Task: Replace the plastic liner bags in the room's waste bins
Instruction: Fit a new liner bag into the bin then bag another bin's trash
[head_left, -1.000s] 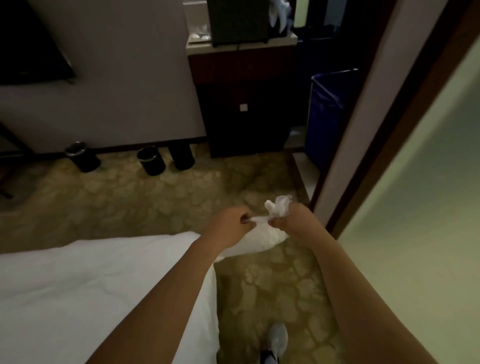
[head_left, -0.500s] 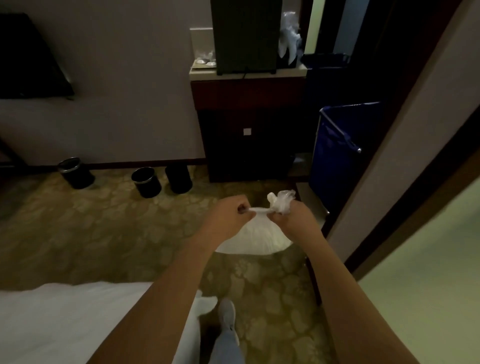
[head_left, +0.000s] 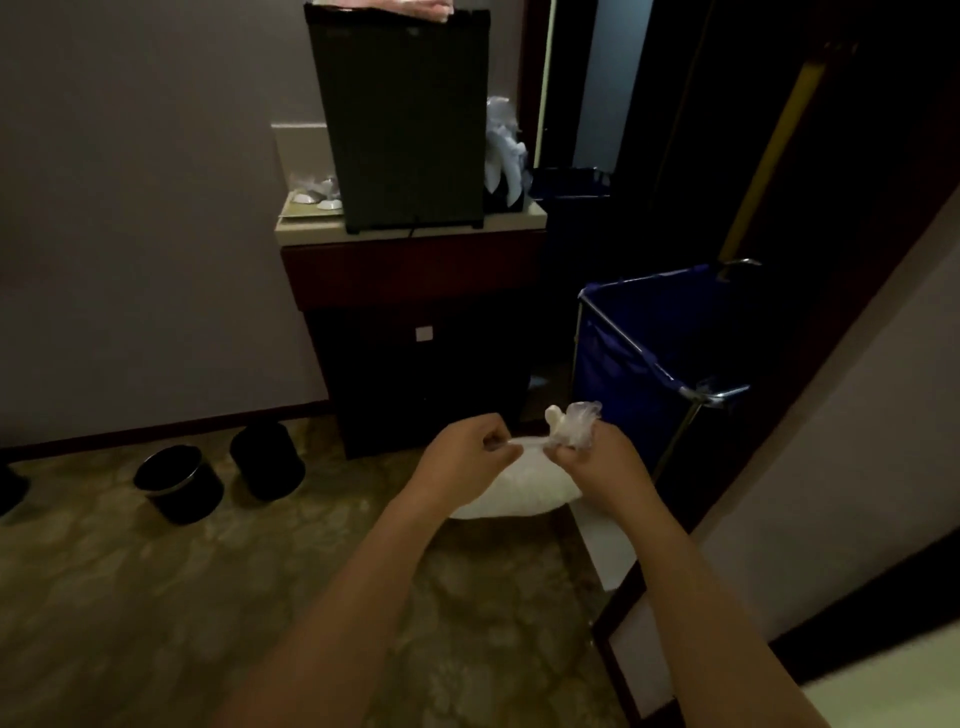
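Observation:
A white plastic liner bag (head_left: 511, 493) hangs full below my two hands. My left hand (head_left: 467, 452) pinches the twisted neck of the bag. My right hand (head_left: 595, 460) grips the bunched top of the bag, whose crumpled end sticks up above my fingers. Two black waste bins stand on the carpet by the wall: one open bin (head_left: 179, 483) and a second bin (head_left: 267, 460) beside it. The edge of a third dark bin (head_left: 10, 488) shows at the far left.
A dark cabinet (head_left: 415, 332) with a black mini fridge (head_left: 402, 119) on top stands ahead. A blue laundry cart (head_left: 660, 358) with a metal frame sits to the right, close to my right hand. A wall corner and door frame (head_left: 779, 493) rise at right.
I have walked forward: the white bed has left the view, and the cabinet, bins and blue cart are nearer. Both hands keep hold of the bag's neck.

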